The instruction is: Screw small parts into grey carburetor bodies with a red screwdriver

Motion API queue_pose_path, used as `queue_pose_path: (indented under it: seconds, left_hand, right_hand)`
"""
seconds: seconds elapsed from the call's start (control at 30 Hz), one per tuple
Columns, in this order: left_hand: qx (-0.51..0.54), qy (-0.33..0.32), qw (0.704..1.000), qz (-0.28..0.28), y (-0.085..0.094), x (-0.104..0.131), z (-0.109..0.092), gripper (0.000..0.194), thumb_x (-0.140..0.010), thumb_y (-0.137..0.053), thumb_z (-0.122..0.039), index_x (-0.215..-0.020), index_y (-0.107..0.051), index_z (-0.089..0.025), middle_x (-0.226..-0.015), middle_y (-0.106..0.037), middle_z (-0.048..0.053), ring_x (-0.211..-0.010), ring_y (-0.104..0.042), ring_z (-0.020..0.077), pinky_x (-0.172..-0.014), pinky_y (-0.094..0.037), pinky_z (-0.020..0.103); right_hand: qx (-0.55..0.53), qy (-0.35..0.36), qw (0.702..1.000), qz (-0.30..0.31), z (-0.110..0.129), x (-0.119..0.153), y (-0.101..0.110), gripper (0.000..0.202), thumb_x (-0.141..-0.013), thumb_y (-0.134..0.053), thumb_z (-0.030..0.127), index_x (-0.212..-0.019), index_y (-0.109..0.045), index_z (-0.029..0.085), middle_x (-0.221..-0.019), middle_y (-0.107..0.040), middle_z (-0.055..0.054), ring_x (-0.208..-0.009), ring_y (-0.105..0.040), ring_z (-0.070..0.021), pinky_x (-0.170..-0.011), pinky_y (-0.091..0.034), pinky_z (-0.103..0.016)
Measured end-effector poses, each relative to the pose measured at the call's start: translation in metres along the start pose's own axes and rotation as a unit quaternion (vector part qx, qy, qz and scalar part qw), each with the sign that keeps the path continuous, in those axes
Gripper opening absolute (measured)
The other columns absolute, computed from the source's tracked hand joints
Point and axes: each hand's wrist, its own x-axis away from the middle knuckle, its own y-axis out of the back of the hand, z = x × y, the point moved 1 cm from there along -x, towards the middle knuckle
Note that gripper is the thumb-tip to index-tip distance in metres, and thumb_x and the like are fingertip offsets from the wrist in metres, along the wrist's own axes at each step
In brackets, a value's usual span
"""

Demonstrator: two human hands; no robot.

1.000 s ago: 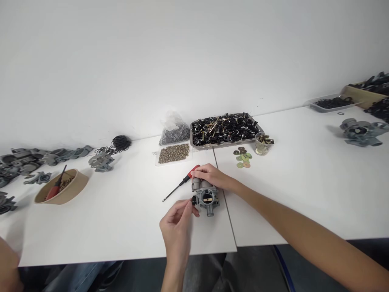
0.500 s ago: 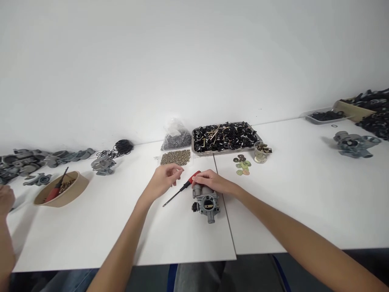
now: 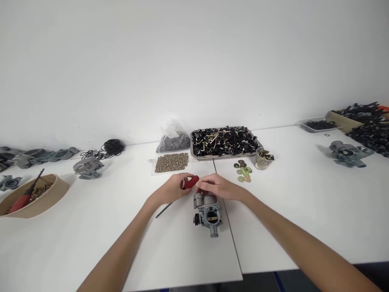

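Note:
On the white table in front of me a grey metal carburetor [image 3: 212, 217] stands with its round bore facing me. My right hand [image 3: 217, 186] is at its back edge, thumb and fingers closed around the upper part; the fingertips are partly hidden. Just to the left, my left hand [image 3: 174, 188] is closed around the red handle of a screwdriver [image 3: 191, 182]. Its dark shaft comes out below the hand and slants down-left, with the tip on or close to the table. The handle's end points toward my right fingertips.
Behind my hands are a tray of black parts [image 3: 225, 156], small brass pieces [image 3: 172, 162] and a plastic bag [image 3: 173, 140]. Loose washers [image 3: 243, 172] lie beside a clear cup [image 3: 263, 160]. More carburetor bodies [image 3: 88, 167] and a bowl holding another screwdriver [image 3: 54, 196] are leftward.
My left hand has come down and taken hold of the red screwdriver handle, which lay on the table before. My right hand remains at the carburetor. The view has shifted slightly.

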Motion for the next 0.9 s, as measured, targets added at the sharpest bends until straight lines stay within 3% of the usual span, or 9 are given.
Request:
queue_pose_path:
  seconds: [0.07,0.17,0.23,0.33,0.4,0.57,0.7,0.9]
  left_hand:
    - [0.087,0.024,0.995,-0.044,0.017,0.001,0.005,0.041,-0.074,-0.069,-0.029,-0.115,-0.070,-0.019,-0.088,-0.069,0.007,-0.061,-0.055,0.0130,-0.052,-0.042,0.024]
    - [0.261,0.016,0.952,-0.161,0.047,0.005,0.017,0.039,-0.072,-0.075,-0.030,-0.108,-0.067,-0.017,-0.090,-0.067,0.007,-0.052,-0.050,0.0077,-0.043,-0.036,0.022]
    - [0.352,-0.012,0.905,-0.239,0.064,0.007,0.026,0.033,-0.074,-0.075,-0.033,-0.100,-0.064,-0.016,-0.080,-0.063,0.002,-0.048,-0.049,0.0068,-0.041,-0.037,0.022]
    - [0.399,-0.033,0.859,-0.319,0.076,0.008,0.035,0.032,-0.075,-0.075,-0.036,-0.093,-0.060,-0.014,-0.069,-0.057,-0.001,-0.048,-0.054,0.0103,-0.042,-0.045,0.026]
    - [0.392,-0.036,0.852,-0.344,0.077,0.007,0.038,0.032,-0.074,-0.077,-0.036,-0.089,-0.057,-0.014,-0.069,-0.058,-0.002,-0.049,-0.058,0.0122,-0.044,-0.050,0.029]
    - [0.380,-0.045,0.853,-0.355,0.070,0.004,0.038,0.028,-0.076,-0.075,-0.031,-0.083,-0.055,-0.015,-0.070,-0.056,-0.002,-0.048,-0.058,0.0111,-0.045,-0.050,0.028]
    - [0.363,-0.068,0.835,-0.408,0.069,0.003,0.039,0.026,-0.076,-0.075,-0.028,-0.081,-0.053,-0.015,-0.075,-0.057,-0.001,-0.050,-0.059,0.0105,-0.047,-0.052,0.029]
    - [0.364,-0.070,0.831,-0.416,0.065,-0.002,0.044,0.024,-0.076,-0.074,-0.028,-0.082,-0.056,-0.013,-0.075,-0.056,0.000,-0.056,-0.062,0.0106,-0.054,-0.058,0.030]
  right_hand:
    - [0.070,-0.001,0.997,-0.029,0.013,0.011,0.016,0.041,-0.097,-0.048,0.052,-0.093,-0.071,0.017,-0.096,-0.071,-0.007,-0.085,-0.063,-0.0177,-0.076,-0.048,-0.029]
    - [0.232,-0.043,0.958,-0.166,0.032,0.038,0.059,0.039,-0.095,-0.050,0.056,-0.103,-0.071,0.024,-0.105,-0.070,-0.006,-0.085,-0.063,-0.0188,-0.069,-0.046,-0.030]
    - [0.302,-0.085,0.919,-0.240,0.038,0.058,0.092,0.036,-0.093,-0.051,0.056,-0.102,-0.070,0.026,-0.096,-0.071,-0.005,-0.067,-0.059,-0.0156,-0.059,-0.043,-0.029]
    - [0.350,-0.106,0.877,-0.311,0.035,0.082,0.124,0.038,-0.090,-0.054,0.057,-0.096,-0.071,0.023,-0.081,-0.069,-0.006,-0.060,-0.056,-0.0160,-0.054,-0.039,-0.030]
    - [0.350,-0.116,0.881,-0.296,0.027,0.089,0.127,0.038,-0.089,-0.054,0.057,-0.094,-0.070,0.022,-0.079,-0.068,-0.007,-0.063,-0.058,-0.0181,-0.054,-0.040,-0.030]
    - [0.365,-0.205,0.899,-0.133,-0.004,0.082,0.104,0.022,-0.083,-0.063,0.045,-0.097,-0.068,0.027,-0.094,-0.070,-0.006,-0.075,-0.064,-0.0223,-0.062,-0.046,-0.033]
    - [0.379,-0.221,0.892,-0.110,-0.026,0.076,0.107,0.023,-0.076,-0.068,0.034,-0.098,-0.066,0.027,-0.108,-0.068,-0.006,-0.088,-0.065,-0.0259,-0.071,-0.049,-0.036]
    - [0.335,-0.240,0.907,-0.085,-0.042,0.072,0.117,0.016,-0.079,-0.064,0.036,-0.089,-0.064,0.024,-0.079,-0.067,-0.005,-0.068,-0.061,-0.0199,-0.059,-0.043,-0.032]
